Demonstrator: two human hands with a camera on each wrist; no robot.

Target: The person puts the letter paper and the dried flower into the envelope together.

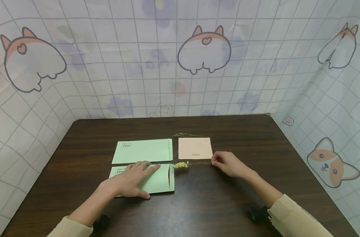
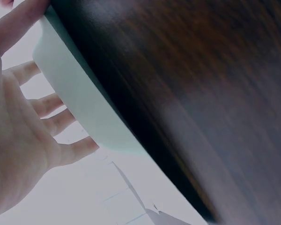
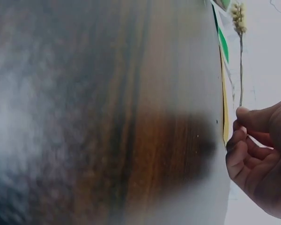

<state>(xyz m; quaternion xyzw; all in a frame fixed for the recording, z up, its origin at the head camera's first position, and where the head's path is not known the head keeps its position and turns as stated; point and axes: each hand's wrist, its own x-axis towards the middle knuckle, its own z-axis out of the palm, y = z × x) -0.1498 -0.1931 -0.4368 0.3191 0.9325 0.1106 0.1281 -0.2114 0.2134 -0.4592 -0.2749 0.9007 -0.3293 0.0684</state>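
Note:
My left hand (image 1: 131, 181) rests on the nearer pale green envelope (image 1: 160, 182), its fingers spread across the paper and its thumb by the front edge. At that envelope's right end the mouth gapes a little, showing a strip of red. A dried flower sprig (image 1: 181, 165) with a pale yellow head lies level with this end, its head at the envelope's upper right corner. Between thumb and fingertips my right hand (image 1: 228, 164) pinches the far end of its thin stem; the right wrist view shows the same sprig (image 3: 239, 21) pointing away from the hand.
Behind the nearer envelope lies a second green envelope (image 1: 142, 151). Right of it is a pink card (image 1: 195, 148), with a greenish dried sprig (image 1: 185, 135) along its back edge. The dark wooden table (image 1: 239, 131) meets a patterned cloth (image 1: 156, 79) at the back.

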